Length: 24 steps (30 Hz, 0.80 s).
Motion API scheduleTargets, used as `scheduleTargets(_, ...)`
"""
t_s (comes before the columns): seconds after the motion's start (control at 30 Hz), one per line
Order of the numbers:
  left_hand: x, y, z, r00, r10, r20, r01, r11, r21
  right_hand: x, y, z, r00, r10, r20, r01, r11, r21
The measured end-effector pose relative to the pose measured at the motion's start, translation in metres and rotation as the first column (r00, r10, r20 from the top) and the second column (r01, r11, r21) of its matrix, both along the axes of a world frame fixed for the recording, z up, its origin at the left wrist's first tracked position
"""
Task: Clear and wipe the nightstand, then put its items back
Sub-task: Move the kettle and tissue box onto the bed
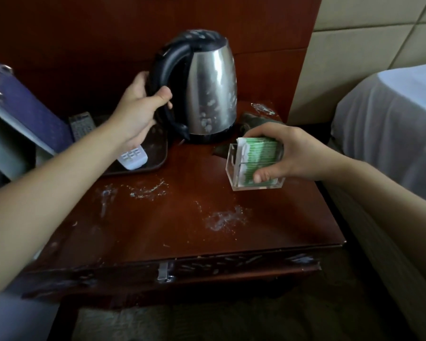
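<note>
A steel kettle (210, 89) with a black handle stands at the back of the dark wooden nightstand (172, 225). My left hand (139, 107) is wrapped around the handle. My right hand (280, 151) grips a clear plastic box (236, 168) holding green sachets, at the nightstand's right side; whether the box rests on the wood or is just above it is unclear. White dusty smears mark the tabletop.
A dark tray (155, 153) at the left holds a white remote (133, 158), and a grey remote (81, 125) lies behind it. A dark cloth (253, 121) sits behind the box. A bed with white sheet (389, 124) stands at the right. A purple item (22, 102) leans at the left.
</note>
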<state>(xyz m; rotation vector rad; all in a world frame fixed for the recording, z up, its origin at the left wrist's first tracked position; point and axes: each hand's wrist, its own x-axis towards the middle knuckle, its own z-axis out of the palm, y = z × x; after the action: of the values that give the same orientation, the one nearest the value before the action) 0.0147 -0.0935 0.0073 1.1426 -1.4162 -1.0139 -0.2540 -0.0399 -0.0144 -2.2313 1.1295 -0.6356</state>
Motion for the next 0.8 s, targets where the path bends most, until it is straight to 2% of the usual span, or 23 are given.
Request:
scheduleTargets(0.17, 0.006, 0.026, 0.016, 0.982, -0.064, -0.175, 0.069, 0.997, 0.018, 0.002, 0.019, 0.012, 1.000, -0.029, 0.011, 0.029, 0.999, 0.021)
scheduleTargets(0.3, 0.018, 0.053, 0.041, 0.980, -0.122, -0.157, 0.125, 0.992, 0.005, 0.009, 0.041, 0.040, 0.998, -0.054, -0.010, 0.055, 0.997, 0.051)
scheduleTargets(0.5, 0.024, 0.074, 0.097, 0.959, -0.253, -0.126, 0.265, 0.960, 0.089, 0.007, 0.069, 0.095, 0.995, -0.091, -0.039, 0.096, 0.984, 0.149)
scheduleTargets(0.6, 0.011, 0.075, 0.130, 0.946, -0.300, -0.122, 0.315, 0.939, 0.139, -0.007, 0.083, 0.126, 0.985, -0.152, -0.077, 0.162, 0.976, 0.144)
scheduleTargets(0.8, -0.050, 0.058, 0.218, 0.836, -0.527, -0.153, 0.549, 0.799, 0.245, -0.064, 0.118, 0.213, 0.931, -0.325, -0.165, 0.350, 0.923, 0.158)
